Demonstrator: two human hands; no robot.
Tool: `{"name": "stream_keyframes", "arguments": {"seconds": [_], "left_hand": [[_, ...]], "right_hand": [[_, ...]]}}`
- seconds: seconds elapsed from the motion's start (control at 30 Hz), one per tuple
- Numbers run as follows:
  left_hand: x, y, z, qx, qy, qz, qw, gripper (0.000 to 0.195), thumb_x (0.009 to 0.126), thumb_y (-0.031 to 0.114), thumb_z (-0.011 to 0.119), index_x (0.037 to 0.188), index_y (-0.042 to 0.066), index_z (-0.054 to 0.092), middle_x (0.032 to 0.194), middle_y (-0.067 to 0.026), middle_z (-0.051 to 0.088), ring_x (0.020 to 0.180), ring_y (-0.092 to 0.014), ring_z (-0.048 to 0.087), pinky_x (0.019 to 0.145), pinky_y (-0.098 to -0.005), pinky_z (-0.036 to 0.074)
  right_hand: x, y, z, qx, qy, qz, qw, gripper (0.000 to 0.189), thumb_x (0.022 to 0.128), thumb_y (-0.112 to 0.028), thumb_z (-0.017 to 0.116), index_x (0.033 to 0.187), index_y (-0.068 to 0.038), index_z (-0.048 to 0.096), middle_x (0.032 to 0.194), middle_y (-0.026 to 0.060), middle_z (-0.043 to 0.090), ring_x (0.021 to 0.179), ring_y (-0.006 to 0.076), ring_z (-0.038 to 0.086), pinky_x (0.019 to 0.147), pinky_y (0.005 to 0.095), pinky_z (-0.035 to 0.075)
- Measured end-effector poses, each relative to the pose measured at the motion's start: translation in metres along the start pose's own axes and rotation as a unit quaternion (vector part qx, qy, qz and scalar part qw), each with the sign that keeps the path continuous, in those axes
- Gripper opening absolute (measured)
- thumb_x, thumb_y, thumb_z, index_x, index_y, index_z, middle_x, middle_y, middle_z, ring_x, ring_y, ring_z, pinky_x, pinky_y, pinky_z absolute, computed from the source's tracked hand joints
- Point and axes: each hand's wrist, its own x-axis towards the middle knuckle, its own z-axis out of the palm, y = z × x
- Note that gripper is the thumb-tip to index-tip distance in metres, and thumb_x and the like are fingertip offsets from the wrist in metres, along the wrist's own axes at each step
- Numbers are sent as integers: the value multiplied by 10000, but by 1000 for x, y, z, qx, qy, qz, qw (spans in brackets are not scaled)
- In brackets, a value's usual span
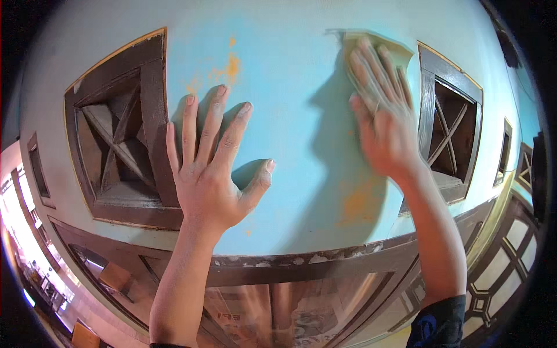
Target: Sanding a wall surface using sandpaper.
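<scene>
A light blue painted wall [287, 130] with worn orange patches fills the middle of the view. My left hand [213, 152] rests against it, fingers spread, holding nothing, beside the dark wooden frame of a vent opening [154, 126]. At the upper right my right hand [383, 104] is pressed flat over a yellowish-green sheet [398, 43], perhaps sandpaper, against the wall. The hand is blurred and covers much of the sheet. Another orange patch [359, 202] shows on the wall below that hand.
A second wooden-framed vent opening [472, 100] with crossed bars stands right of my right hand. Below the wall run a dark wooden beam [313, 269] with whitish marks and glass panes [261, 309]. Orange-brown chairs [85, 335] are at the lower left, a patterned door [500, 261] at the right.
</scene>
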Motion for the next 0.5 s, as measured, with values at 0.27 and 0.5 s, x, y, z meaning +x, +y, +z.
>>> {"name": "stream_keyframes", "arguments": {"seconds": [0.27, 0.5], "left_hand": [[1, 1, 5, 1, -2, 0, 1000, 674, 876, 496, 696, 1480, 212, 607, 1658, -46, 450, 1584, -347, 295, 1262, -602, 152], [0, 1, 3, 2, -7, -4, 1000, 702, 847, 457, 725, 1492, 212, 594, 1665, -45, 439, 1588, -356, 284, 1259, -605, 158]], "right_hand": [[12, 23, -4, 10, -14, -17, 1000, 543, 1065, -283, 549, 1585, -148, 471, 1695, 42, 377, 1568, 321, 325, 1276, 510, 246], [-14, -9, -8, 38, -20, -17, 999, 528, 1080, -291, 519, 1583, -138, 468, 1701, 48, 364, 1578, 317, 303, 1280, 515, 239]]}}
